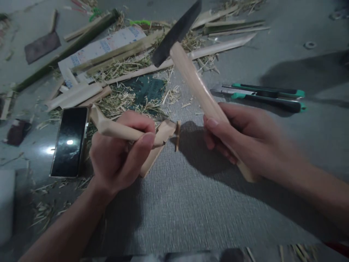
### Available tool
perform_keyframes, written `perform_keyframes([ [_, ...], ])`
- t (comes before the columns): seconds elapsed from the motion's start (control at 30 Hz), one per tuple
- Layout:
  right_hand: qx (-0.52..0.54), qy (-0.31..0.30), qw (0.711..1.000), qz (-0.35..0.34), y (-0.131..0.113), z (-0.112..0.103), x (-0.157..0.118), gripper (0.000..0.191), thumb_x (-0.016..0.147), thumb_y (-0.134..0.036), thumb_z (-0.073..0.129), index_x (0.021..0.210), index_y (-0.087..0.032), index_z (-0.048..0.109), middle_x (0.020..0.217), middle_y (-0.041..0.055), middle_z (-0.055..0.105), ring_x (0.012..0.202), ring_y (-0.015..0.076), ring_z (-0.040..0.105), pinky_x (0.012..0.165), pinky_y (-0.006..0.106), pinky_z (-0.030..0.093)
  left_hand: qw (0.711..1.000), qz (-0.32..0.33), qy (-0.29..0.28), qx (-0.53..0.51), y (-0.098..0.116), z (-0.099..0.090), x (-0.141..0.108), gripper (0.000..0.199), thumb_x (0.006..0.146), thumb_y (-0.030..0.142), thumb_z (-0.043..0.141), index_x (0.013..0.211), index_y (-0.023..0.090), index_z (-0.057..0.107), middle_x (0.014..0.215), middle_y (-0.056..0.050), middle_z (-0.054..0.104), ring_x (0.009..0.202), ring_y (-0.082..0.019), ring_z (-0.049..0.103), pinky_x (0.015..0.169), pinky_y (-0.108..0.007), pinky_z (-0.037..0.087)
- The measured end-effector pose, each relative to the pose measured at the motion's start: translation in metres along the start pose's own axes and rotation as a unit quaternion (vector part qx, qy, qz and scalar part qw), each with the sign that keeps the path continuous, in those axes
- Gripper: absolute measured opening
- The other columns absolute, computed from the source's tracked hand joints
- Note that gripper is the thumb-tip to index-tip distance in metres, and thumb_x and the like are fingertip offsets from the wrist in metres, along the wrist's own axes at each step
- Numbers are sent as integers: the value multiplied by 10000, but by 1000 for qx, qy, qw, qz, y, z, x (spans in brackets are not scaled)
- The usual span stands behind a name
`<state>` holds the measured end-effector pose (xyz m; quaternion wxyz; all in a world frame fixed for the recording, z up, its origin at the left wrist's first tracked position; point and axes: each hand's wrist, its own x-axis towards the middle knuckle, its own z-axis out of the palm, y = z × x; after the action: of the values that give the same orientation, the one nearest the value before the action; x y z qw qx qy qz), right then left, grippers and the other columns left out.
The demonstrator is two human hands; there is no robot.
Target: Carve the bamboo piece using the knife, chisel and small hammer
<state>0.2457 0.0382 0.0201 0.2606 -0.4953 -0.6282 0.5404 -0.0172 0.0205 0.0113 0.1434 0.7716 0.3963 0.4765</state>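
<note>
My right hand (240, 136) is wrapped round the pale wooden handle of a hammer (195, 78), whose dark head is raised at the upper middle. My left hand (122, 149) grips a pale wooden tool handle (117, 130) between thumb and fingers. Its tip points right, towards a pale wooden piece (165, 131) on the grey mat (174, 211). Whether the tip touches that piece cannot be told. Just to the right of the piece lies a thin brown strip (177, 136).
A phone (69, 142) lies left of my left hand. Two green-and-black cutters (267, 96) lie beyond my right hand. Bamboo strips (220, 47), shavings (120, 71) and a printed paper (109, 43) cover the far side. A metal ring (310, 44) is at the far right.
</note>
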Motion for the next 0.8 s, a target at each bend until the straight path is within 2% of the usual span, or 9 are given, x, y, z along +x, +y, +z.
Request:
perform_keyframes([
  [0.13,-49,15,997,-56,-5,11,-1,327,1103,-541,527,1021,-264,680,889,14,699,593,124,562,484,301,411,999,17,3,-44,0,-1,2,188,959,68,598,842,193,677,853,10,722,712,-88,660,600,-231,518],
  [0.23,-118,6,988,-96,-9,20,3,381,1111,-577,484,1089,-261,694,852,3,651,666,147,569,579,324,416,998,29,1,-46,0,-3,4,200,935,48,602,819,198,665,806,20,706,656,-81,632,565,-226,490],
  [0.3,-126,-9,986,-113,-10,25,5,382,1107,-578,491,1066,-254,688,815,-6,614,702,158,566,606,324,399,998,30,-34,-41,1,-5,6,178,925,50,612,862,208,663,749,31,680,573,-71,582,498,-224,440],
  [0.4,-128,-35,986,-98,-9,27,8,395,1103,-586,491,1013,-245,670,777,-15,571,700,157,535,596,319,369,995,48,-84,-31,1,-7,7,163,925,89,634,857,237,635,682,43,666,498,-81,576,438,-231,406],
  [0.57,-124,-38,988,-79,-9,26,8,433,1103,-596,478,893,-235,593,844,-1,625,750,161,568,617,325,372,997,27,-59,-31,1,-8,6,176,923,129,646,809,264,652,697,43,695,501,-96,616,462,-237,452],
  [0.8,-99,-43,992,-71,-10,25,7,368,1085,-566,546,925,-247,639,837,-4,655,717,164,570,600,324,356,999,-9,-41,-21,4,-5,4,189,983,196,610,834,276,696,709,28,698,510,-96,605,462,-262,458],
])
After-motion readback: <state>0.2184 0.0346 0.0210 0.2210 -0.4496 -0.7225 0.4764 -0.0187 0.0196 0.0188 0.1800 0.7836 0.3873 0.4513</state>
